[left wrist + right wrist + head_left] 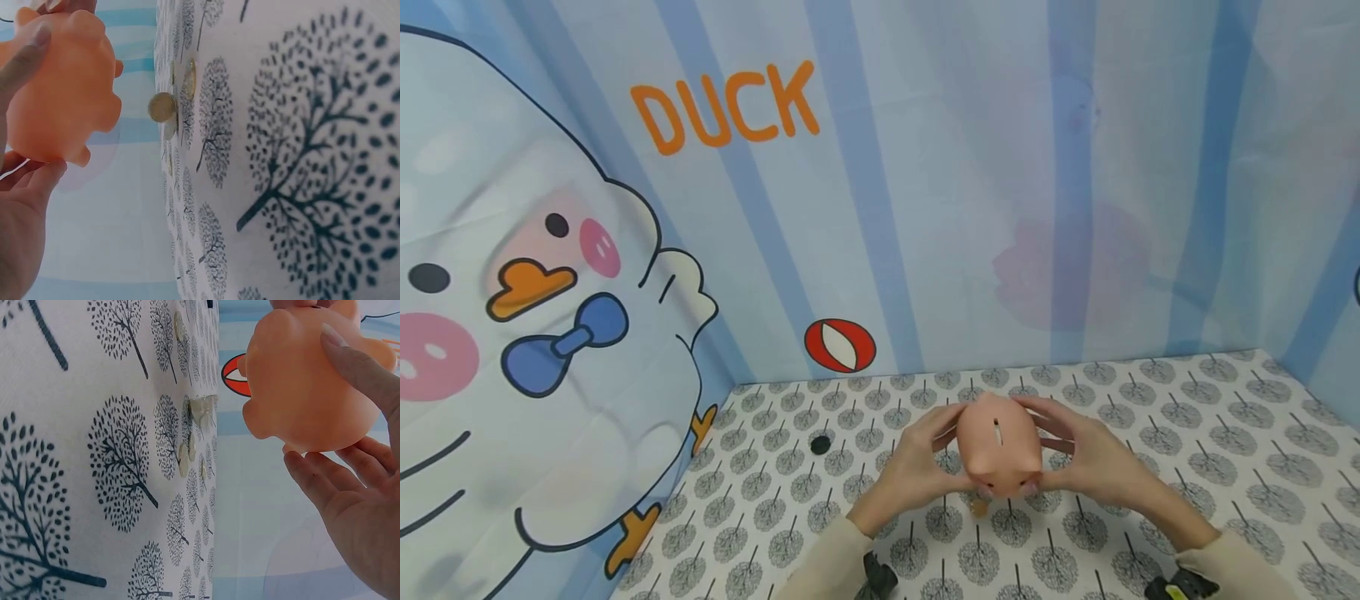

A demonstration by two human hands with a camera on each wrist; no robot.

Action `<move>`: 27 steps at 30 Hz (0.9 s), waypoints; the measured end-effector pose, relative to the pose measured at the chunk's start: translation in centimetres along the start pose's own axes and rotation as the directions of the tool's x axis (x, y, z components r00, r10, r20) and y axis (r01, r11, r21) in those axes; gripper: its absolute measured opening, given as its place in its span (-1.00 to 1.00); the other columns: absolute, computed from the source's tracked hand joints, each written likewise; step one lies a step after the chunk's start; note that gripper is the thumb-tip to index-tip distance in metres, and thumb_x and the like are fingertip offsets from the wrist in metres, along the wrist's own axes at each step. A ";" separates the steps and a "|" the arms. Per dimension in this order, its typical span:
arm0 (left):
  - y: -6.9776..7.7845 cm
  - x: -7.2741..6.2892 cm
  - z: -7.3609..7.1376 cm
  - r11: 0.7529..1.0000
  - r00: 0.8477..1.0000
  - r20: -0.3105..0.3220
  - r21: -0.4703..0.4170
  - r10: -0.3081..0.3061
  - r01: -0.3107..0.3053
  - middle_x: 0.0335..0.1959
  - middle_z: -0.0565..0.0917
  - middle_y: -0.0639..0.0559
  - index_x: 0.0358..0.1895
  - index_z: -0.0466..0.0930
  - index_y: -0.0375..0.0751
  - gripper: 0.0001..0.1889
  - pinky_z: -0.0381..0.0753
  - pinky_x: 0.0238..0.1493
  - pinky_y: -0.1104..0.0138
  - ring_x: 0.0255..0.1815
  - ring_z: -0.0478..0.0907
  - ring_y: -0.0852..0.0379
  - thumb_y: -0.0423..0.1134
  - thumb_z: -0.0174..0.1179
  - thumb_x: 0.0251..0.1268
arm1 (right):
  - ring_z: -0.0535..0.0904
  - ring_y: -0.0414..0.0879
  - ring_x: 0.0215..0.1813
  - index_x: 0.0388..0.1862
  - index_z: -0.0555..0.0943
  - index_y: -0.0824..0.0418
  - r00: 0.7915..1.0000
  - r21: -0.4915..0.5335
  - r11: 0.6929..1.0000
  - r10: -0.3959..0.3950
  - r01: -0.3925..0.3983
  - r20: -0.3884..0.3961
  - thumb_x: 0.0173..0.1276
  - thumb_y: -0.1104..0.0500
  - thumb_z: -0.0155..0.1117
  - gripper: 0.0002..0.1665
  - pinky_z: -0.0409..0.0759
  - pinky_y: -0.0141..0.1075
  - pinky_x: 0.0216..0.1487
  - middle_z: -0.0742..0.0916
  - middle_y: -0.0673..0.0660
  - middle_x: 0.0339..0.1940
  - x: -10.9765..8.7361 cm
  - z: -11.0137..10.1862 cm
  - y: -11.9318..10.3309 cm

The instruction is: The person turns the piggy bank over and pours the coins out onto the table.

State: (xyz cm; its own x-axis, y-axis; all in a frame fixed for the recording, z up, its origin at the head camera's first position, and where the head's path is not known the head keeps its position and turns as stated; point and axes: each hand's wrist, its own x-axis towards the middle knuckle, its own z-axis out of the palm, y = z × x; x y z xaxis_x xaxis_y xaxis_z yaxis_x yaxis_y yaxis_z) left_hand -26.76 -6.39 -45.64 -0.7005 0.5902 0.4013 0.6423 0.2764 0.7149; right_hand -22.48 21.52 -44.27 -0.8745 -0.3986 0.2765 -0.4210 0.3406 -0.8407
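Observation:
A pink-orange piggy bank [1000,446] is held above the table between both hands, its coin slot facing up and its snout toward me. My left hand [916,462] grips its left side, thumb near the face and fingers farther back. On the other side my right hand [1093,458] grips it the same way. Its stubby feet show over the cloth in the left wrist view [106,115]. Beneath it are several coins, among them a gold-coloured coin [162,107] and a coin [183,459]. One coin [979,507] shows below the snout.
A small black round piece [821,445] lies on the table to the left. The tabletop cloth [760,492] has a tree print. Behind and at the left hangs a blue-striped curtain [955,208] with a duck picture.

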 end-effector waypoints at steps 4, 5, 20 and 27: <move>0.1 0.2 -0.1 1.000 1.000 -0.001 0.009 -0.012 0.012 0.47 0.49 -0.06 0.62 0.27 -0.09 0.08 0.51 0.47 0.45 0.53 0.50 -0.01 -0.25 0.69 -0.03 | 0.52 0.50 0.43 0.69 0.25 -0.05 1.000 -0.011 1.000 0.003 -0.003 -0.012 0.00 0.00 0.77 0.30 0.77 0.13 0.23 0.39 0.39 0.63 0.1 -0.1 0.2; 0.2 0.2 -0.1 1.000 1.000 0.001 0.000 -0.019 0.019 0.48 0.49 -0.05 0.62 0.27 -0.08 0.08 0.51 0.47 0.45 0.53 0.50 -0.01 -0.25 0.69 -0.04 | 0.52 0.51 0.43 0.69 0.25 -0.05 1.000 -0.013 1.000 0.004 -0.004 -0.012 -0.01 -0.02 0.77 0.30 0.75 0.17 0.23 0.39 0.39 0.64 0.2 -0.1 0.2; 1.1 1.1 -0.7 0.951 0.961 -0.022 -0.152 -0.274 0.268 0.23 0.76 0.00 0.45 0.55 0.04 -0.36 0.76 0.18 0.36 0.14 0.77 0.16 0.20 0.34 0.40 | 0.56 0.40 0.43 0.59 0.37 0.28 0.979 0.017 0.981 0.196 -0.195 -0.052 0.53 -0.07 0.34 -0.19 0.69 0.20 0.33 0.54 0.41 0.51 0.9 -0.5 -1.4; 1.1 2.1 -0.2 0.938 0.946 -0.051 -0.155 -0.321 0.310 -0.04 0.86 -0.05 0.24 0.73 -0.08 -0.38 0.83 -0.07 0.31 -0.21 0.80 0.24 0.35 0.08 0.53 | 0.73 0.16 0.24 0.47 0.50 0.35 0.962 0.036 0.965 0.261 -0.258 -0.085 0.69 -0.17 0.04 -0.30 0.74 0.11 0.25 0.70 0.36 0.32 1.7 0.2 -1.6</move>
State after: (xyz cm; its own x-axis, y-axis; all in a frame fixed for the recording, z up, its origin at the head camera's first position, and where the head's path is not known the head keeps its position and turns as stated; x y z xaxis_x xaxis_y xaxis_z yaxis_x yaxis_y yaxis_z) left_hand -27.60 -5.02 -43.93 -0.8844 0.4311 0.1790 0.3372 0.3251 0.8835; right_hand -23.25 20.14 -42.55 -0.9711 -0.2224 0.0862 -0.1718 0.4013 -0.8997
